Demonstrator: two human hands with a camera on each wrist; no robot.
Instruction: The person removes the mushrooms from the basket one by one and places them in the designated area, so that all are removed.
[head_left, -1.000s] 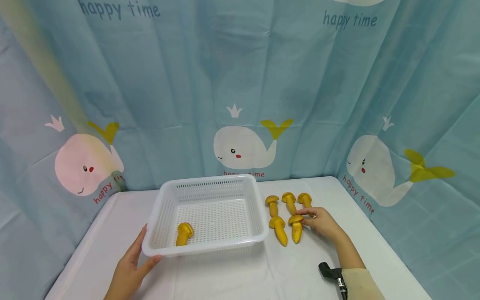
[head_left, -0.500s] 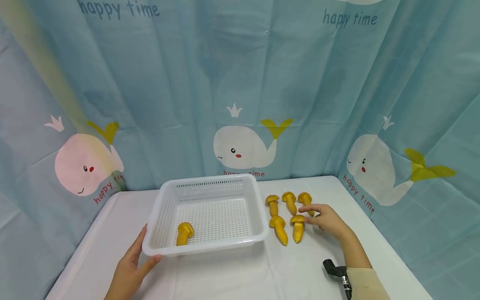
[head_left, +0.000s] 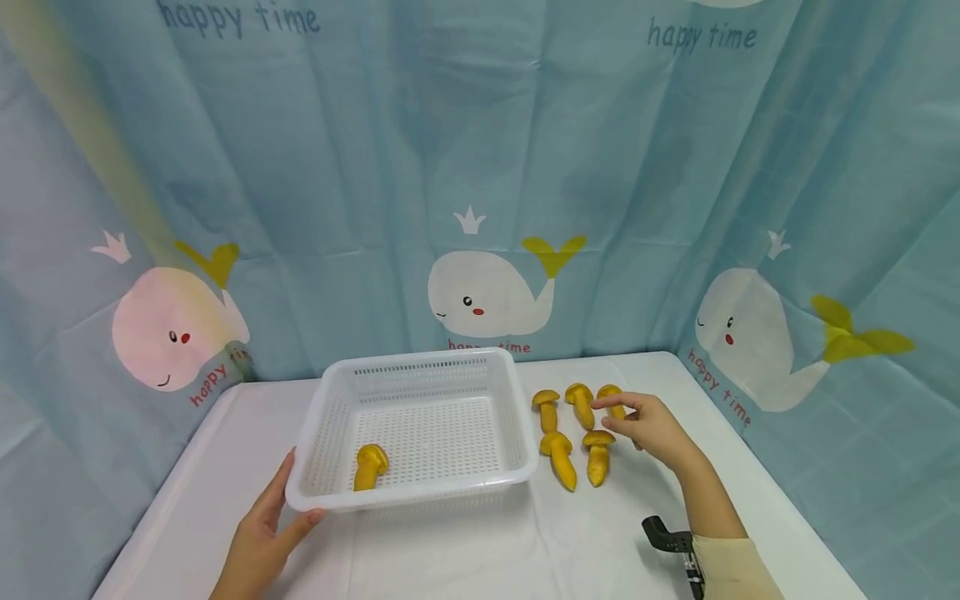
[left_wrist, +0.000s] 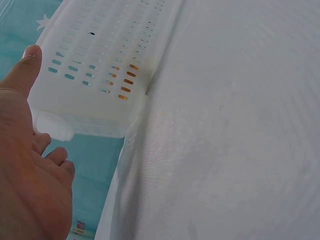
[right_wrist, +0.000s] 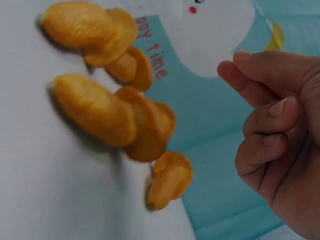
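Observation:
My left hand [head_left: 258, 533] holds the near left corner of a white plastic basket [head_left: 420, 500], thumb at the front rim and fingers at the left side. Inside the basket lies one yellow-brown mushroom [head_left: 370, 467]. Above the far right mushroom [head_left: 611, 392] hovers my right hand [head_left: 648, 429], with nothing in it; in the right wrist view its fingers [right_wrist: 257, 117] are loosely bent and apart from the mushrooms. A nearer mushroom [head_left: 597, 458] lies just below that hand, cap away from me. The far right mushroom's stem is partly hidden by the fingers.
More mushrooms lie right of the basket: two at the back [head_left: 546, 410], [head_left: 580, 405] and one in front [head_left: 558, 460]. A white cloth covers the table [head_left: 442, 558]. A blue whale-print curtain [head_left: 360, 208] closes off the back and sides.
The right hand has let go of the near right mushroom, which shifted slightly right, and has moved up and away toward the far right one. The left hand and basket stay put.

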